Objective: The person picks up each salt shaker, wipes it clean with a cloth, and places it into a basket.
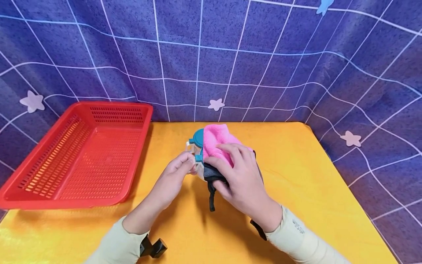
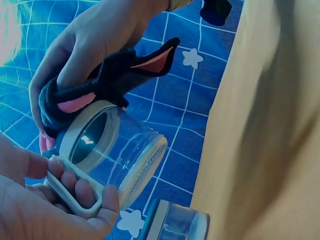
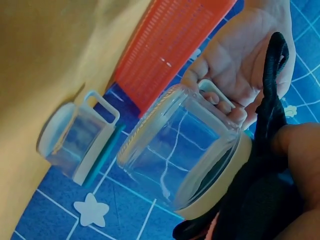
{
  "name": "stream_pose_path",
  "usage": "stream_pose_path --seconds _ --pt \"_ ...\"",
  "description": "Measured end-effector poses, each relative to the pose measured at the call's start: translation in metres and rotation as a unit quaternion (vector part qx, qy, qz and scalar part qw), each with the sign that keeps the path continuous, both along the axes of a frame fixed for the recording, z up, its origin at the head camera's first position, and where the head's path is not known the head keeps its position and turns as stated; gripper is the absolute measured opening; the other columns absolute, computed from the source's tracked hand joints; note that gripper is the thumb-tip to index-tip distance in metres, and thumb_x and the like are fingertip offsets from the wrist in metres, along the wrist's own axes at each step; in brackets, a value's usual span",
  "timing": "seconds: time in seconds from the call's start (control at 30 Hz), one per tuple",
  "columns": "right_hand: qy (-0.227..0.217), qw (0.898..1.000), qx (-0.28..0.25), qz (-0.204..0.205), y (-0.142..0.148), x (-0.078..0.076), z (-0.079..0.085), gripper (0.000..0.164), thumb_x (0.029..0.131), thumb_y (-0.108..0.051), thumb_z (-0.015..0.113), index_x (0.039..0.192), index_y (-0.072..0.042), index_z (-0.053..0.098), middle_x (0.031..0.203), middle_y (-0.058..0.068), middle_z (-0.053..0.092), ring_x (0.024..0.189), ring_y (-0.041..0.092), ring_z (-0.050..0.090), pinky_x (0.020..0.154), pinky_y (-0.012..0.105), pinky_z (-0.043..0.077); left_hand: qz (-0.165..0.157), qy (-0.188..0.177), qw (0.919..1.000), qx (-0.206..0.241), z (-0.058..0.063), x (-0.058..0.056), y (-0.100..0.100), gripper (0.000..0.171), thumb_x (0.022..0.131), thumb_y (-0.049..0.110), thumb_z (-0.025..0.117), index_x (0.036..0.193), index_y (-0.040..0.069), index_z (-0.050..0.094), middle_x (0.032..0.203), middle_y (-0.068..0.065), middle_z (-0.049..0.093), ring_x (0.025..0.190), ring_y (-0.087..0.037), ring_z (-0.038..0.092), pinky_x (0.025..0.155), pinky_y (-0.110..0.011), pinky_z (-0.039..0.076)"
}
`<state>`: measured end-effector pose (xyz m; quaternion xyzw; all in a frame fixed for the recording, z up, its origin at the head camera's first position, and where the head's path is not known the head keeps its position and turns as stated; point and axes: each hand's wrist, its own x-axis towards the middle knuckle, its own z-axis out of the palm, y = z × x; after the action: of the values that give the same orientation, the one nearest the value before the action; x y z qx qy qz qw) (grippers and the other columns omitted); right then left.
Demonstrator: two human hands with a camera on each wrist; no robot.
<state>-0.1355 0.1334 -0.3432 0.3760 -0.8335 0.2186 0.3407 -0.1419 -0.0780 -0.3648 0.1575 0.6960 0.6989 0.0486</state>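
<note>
My left hand (image 1: pixel 178 170) grips the white loop handle of a clear jar (image 2: pixel 137 150), which is tilted in the left wrist view. The jar has a pale collar (image 3: pixel 220 185) and a teal lid, seen partly at its clasp (image 1: pixel 199 158). My right hand (image 1: pixel 242 178) holds a pink cloth (image 1: pixel 215 141) with dark grey backing, black edging and a black strap (image 1: pixel 211 198). The cloth lies over the jar's lid end and hides most of it, the fingers spread over the pink side. A second handled jar (image 3: pixel 82 142) with a teal lid (image 1: pixel 198 137) stands just behind.
A red perforated plastic basket (image 1: pixel 99 201) sits on the left of the yellow-covered table (image 1: pixel 296 205). Blue curtain (image 1: pixel 184 62) with a white grid and stars hangs along the back and right. A black wrist device (image 1: pixel 158 248) shows beside the left sleeve.
</note>
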Motion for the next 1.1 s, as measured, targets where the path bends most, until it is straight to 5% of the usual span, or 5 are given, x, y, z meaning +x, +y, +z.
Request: stream_pose_path --seconds 0.27,0.5,0.73,1.1 --pt "-0.013 1.000 0.021 -0.010 -0.003 -0.002 -0.001 0.037 0.084 -0.020 0.065 0.121 -0.021 0.069 0.131 0.014 0.058 0.122 0.038 0.051 0.094 0.056 0.040 -0.006 0.009 0.9999 -0.004 -0.001 0.001 0.001 0.027 0.110 0.013 0.042 0.090 -0.004 0.047 0.094 -0.012 0.044 0.094 -0.027 0.047 0.089 -0.041 0.040" --pt "-0.063 0.996 0.056 -0.040 -0.003 -0.013 0.013 0.034 0.086 -0.023 0.067 0.120 -0.023 0.067 0.128 0.011 0.057 0.114 0.038 0.052 0.087 0.054 0.041 0.003 0.005 0.9978 -0.066 -0.002 0.001 0.003 0.023 0.108 0.015 0.049 0.091 0.001 0.054 0.097 -0.009 0.050 0.099 -0.026 0.050 0.088 -0.039 0.043" --pt "-0.116 0.988 0.078 -0.059 -0.003 -0.024 0.023 0.031 0.086 -0.023 0.070 0.117 -0.024 0.067 0.124 0.009 0.057 0.106 0.035 0.052 0.084 0.049 0.042 -0.001 -0.013 0.9967 -0.080 -0.004 0.001 0.001 0.022 0.107 0.018 0.049 0.094 0.002 0.057 0.098 -0.011 0.055 0.101 -0.027 0.053 0.093 -0.045 0.042" --pt "-0.211 0.975 -0.065 0.027 0.024 -0.038 0.012 0.036 0.088 -0.006 0.068 0.122 -0.018 0.069 0.118 0.002 0.059 0.112 0.020 0.054 0.096 0.040 0.044 -0.009 -0.025 0.9988 -0.040 -0.001 -0.003 -0.008 0.027 0.111 0.018 0.043 0.094 -0.002 0.049 0.096 -0.013 0.050 0.100 -0.029 0.051 0.096 -0.045 0.042"
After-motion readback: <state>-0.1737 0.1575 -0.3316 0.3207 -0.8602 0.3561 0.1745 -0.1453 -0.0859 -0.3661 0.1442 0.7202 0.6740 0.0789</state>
